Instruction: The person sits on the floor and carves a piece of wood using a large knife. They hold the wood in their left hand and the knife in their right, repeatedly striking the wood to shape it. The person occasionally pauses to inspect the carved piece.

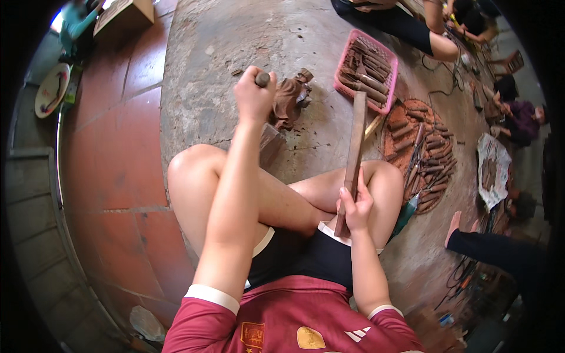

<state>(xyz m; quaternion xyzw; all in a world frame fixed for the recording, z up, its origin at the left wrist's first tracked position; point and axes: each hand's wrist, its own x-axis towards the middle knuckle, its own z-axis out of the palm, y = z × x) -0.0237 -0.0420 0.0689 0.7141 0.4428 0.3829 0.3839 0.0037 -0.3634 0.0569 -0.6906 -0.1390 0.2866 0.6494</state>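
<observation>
My left hand (252,99) is closed in a fist around a wood-carving chisel (262,79). Only the round end of its wooden handle shows; the blade is hidden. Just right of that fist, a reddish-brown wood carving (287,105) with curved shapes rests on the floor. A wooden block (271,144) lies on its near side, partly behind my left forearm. Over my right thigh, my right hand (356,206) grips a long, squared wooden bar (355,144) near its lower end. The bar points away from me, well apart from the carving.
A pink plastic basket (338,75) full of wooden-handled tools stands ahead right. Nearer, a round tray (391,147) holds many more. Red tiles (126,153) cover the left floor beside a cardboard box (125,19). Other people sit at right, with cables (450,79) and a white sack (493,150).
</observation>
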